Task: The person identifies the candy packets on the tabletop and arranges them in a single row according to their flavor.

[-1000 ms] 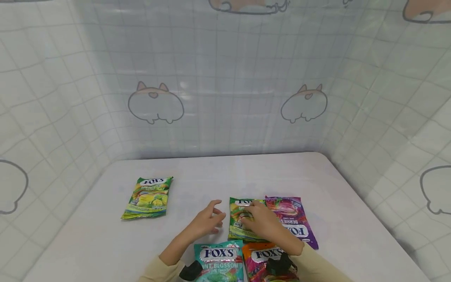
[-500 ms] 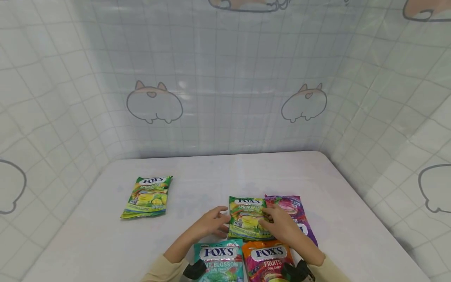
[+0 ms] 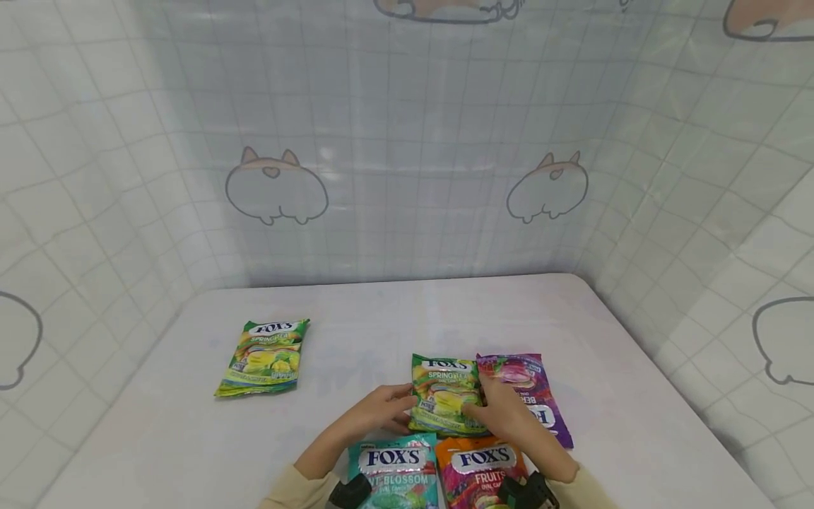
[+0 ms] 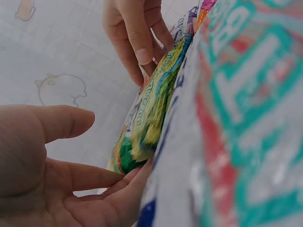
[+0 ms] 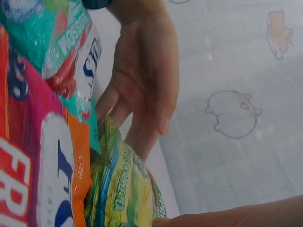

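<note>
A green and yellow Fox's Spring Tea candy bag (image 3: 445,389) lies face up on the table between both hands. At its left edge, my left hand (image 3: 380,408) touches with extended fingers; in the left wrist view the thumb (image 4: 71,124) stands apart from the bag (image 4: 158,101). My right hand (image 3: 506,413) rests at the right edge, its thumb over the bag's front and fingers loosely extended. That hand partly covers a purple Berries bag (image 3: 531,371), which lies upside down beside the green one.
Nearer the body lie a teal Mint Blossom bag (image 3: 396,463) and an orange-red Fruits bag (image 3: 478,466), side by side below the green bag. Another Spring Tea bag (image 3: 263,357) lies far left on the white table (image 3: 356,318). Grid-patterned curtains (image 3: 407,212) surround the table.
My right hand has moved from the green bag's face to its right edge. My left hand has come down and in to touch the left edge. The bags stay nearly in place.
</note>
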The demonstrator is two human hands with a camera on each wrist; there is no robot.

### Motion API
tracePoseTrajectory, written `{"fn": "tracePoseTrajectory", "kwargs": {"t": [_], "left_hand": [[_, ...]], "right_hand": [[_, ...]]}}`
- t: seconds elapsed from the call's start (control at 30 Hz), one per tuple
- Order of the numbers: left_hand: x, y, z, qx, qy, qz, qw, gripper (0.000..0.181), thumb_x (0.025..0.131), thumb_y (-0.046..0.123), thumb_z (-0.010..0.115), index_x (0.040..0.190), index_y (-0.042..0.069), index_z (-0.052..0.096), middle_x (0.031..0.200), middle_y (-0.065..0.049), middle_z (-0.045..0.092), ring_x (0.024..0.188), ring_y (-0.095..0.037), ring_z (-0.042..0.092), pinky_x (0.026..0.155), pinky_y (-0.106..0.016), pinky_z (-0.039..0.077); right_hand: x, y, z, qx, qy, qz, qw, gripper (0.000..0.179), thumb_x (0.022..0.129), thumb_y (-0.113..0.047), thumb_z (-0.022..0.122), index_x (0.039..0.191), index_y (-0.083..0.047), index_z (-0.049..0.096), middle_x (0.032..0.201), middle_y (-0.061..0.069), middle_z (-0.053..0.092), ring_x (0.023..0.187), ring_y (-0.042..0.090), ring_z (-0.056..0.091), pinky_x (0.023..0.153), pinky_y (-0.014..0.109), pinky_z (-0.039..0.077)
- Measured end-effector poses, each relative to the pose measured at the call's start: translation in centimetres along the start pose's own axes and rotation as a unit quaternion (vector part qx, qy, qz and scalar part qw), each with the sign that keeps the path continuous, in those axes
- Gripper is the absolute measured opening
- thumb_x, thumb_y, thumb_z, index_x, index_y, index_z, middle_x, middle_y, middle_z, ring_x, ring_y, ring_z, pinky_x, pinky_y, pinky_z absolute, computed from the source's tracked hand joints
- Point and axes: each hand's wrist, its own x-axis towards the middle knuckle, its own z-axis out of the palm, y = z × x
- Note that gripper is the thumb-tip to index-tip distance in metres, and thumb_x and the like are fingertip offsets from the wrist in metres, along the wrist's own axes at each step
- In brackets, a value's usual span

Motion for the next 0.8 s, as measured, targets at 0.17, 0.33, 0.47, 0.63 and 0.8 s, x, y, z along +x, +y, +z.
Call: {"fn": "tracePoseTrajectory", "kwargs": {"t": [0.17, 0.33, 0.47, 0.63, 0.8], "left_hand": [[0.1, -0.2, 0.0, -0.013, 0.003, 0.006, 0.9999, 0.058, 0.103, 0.023, 0.048, 0.142, -0.015, 0.031, 0.119, -0.023, 0.061, 0.094, -0.034, 0.066, 0.075, -0.041, 0.056], [0.3, -0.6, -0.1, -0.01, 0.02, 0.012, 0.9997, 0.056, 0.102, 0.021, 0.048, 0.141, -0.016, 0.032, 0.119, -0.022, 0.06, 0.093, -0.034, 0.066, 0.074, -0.042, 0.057], [0.3, -0.7, -0.2, -0.02, 0.023, 0.016, 0.9994, 0.056, 0.101, 0.018, 0.05, 0.14, -0.017, 0.031, 0.118, -0.021, 0.059, 0.095, -0.033, 0.066, 0.075, -0.042, 0.056], [0.4, -0.9, -0.2, -0.028, 0.031, 0.013, 0.999, 0.06, 0.097, 0.015, 0.057, 0.139, -0.019, 0.031, 0.12, -0.024, 0.058, 0.098, -0.031, 0.064, 0.074, -0.04, 0.057], [0.5, -1.0, -0.3, -0.037, 0.034, 0.002, 0.9987, 0.062, 0.094, 0.013, 0.061, 0.141, -0.015, 0.032, 0.12, -0.023, 0.059, 0.097, -0.03, 0.065, 0.073, -0.041, 0.057]], "right_hand": [[0.2, 0.5, 0.2, 0.088, -0.015, 0.012, 0.9959, 0.072, 0.087, -0.021, 0.073, 0.139, 0.014, 0.037, 0.118, 0.022, 0.06, 0.099, 0.033, 0.061, 0.082, 0.048, 0.053], [0.5, 1.3, 0.0, 0.173, -0.035, 0.038, 0.9835, 0.085, 0.087, -0.018, 0.073, 0.147, 0.012, 0.021, 0.133, 0.034, 0.046, 0.082, 0.026, 0.063, 0.076, 0.044, 0.055], [0.6, 1.6, -0.2, 0.216, -0.032, 0.062, 0.9738, 0.088, 0.087, -0.017, 0.072, 0.148, 0.011, 0.015, 0.14, 0.036, 0.038, 0.081, 0.026, 0.064, 0.081, 0.047, 0.053], [0.8, 2.1, -0.3, 0.261, -0.057, 0.062, 0.9617, 0.087, 0.088, -0.018, 0.07, 0.148, 0.011, 0.015, 0.142, 0.036, 0.034, 0.098, 0.032, 0.063, 0.092, 0.053, 0.046], [1.1, 2.3, -0.2, 0.274, -0.077, 0.054, 0.957, 0.087, 0.085, -0.02, 0.072, 0.149, 0.007, 0.019, 0.145, 0.033, 0.033, 0.116, 0.04, 0.053, 0.097, 0.057, 0.041]]}}
